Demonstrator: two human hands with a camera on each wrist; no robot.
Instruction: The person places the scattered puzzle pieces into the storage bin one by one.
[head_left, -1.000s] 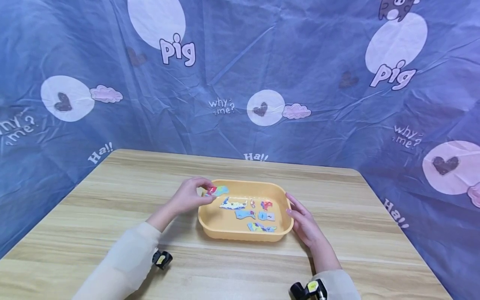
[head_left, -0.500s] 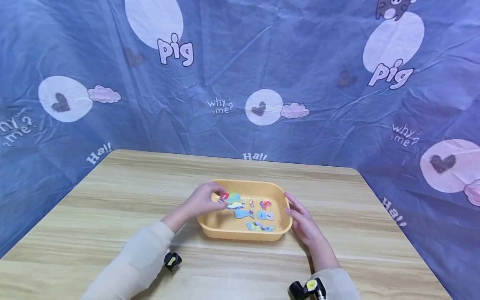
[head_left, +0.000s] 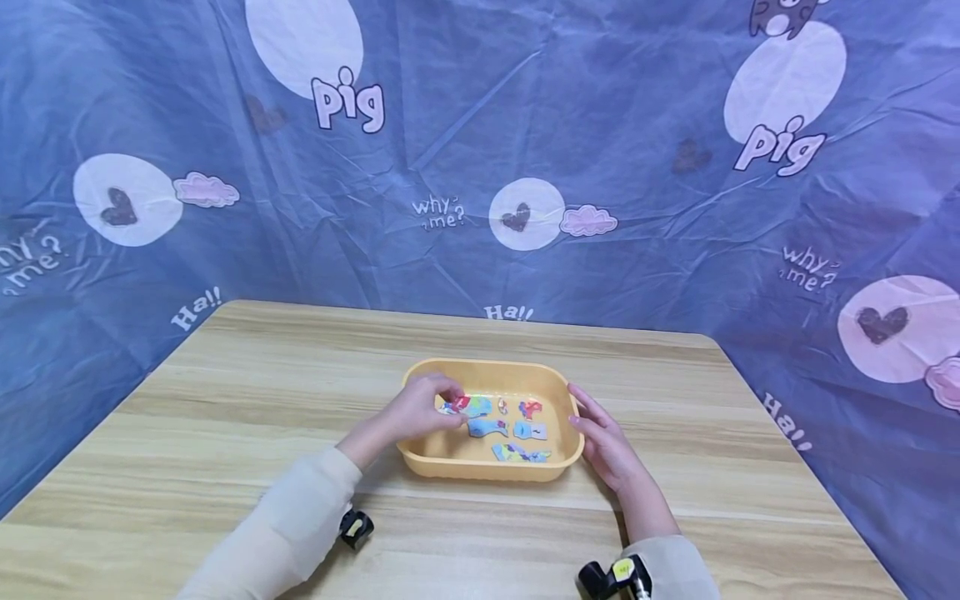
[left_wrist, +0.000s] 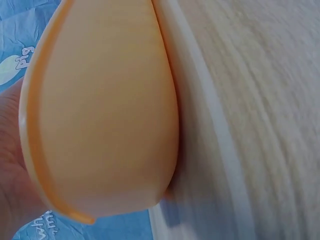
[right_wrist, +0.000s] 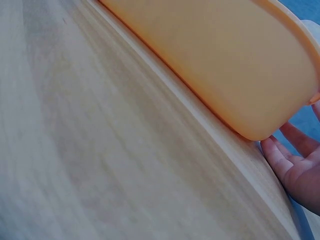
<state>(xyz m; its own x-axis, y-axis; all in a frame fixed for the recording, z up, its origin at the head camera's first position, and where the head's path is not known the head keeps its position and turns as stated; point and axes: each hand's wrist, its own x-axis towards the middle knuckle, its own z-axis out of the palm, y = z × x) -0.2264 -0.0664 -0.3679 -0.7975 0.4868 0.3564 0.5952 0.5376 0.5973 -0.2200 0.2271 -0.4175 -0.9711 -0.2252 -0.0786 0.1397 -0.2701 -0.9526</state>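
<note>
A shallow orange-yellow plastic basin (head_left: 491, 472) sits on the table with several flat, colourful cut-out pieces on its floor. My left hand (head_left: 417, 408) reaches over the basin's left side and pinches a red, green and blue cut-out piece (head_left: 477, 406) low inside. That piece overlaps a whitish one beneath it. My right hand (head_left: 606, 442) holds the basin's right end, thumb at the rim. Its fingers touch the outer wall (right_wrist: 225, 60) near the base in the right wrist view. The left wrist view shows the basin's outside, with part of my left hand (left_wrist: 12, 165) beyond the rim.
Inside the basin lie a blue fish-shaped piece (head_left: 487, 428), a pale blue piece (head_left: 530, 431), a red piece (head_left: 530, 408) and a yellow-purple piece (head_left: 521, 453). The wood-grain table (head_left: 300, 358) ends at a blue printed cloth (head_left: 450, 125).
My left hand has carried the pinched piece from the basin's back left rim rightward and down, over the whitish piece. The right hand keeps its place on the basin.
</note>
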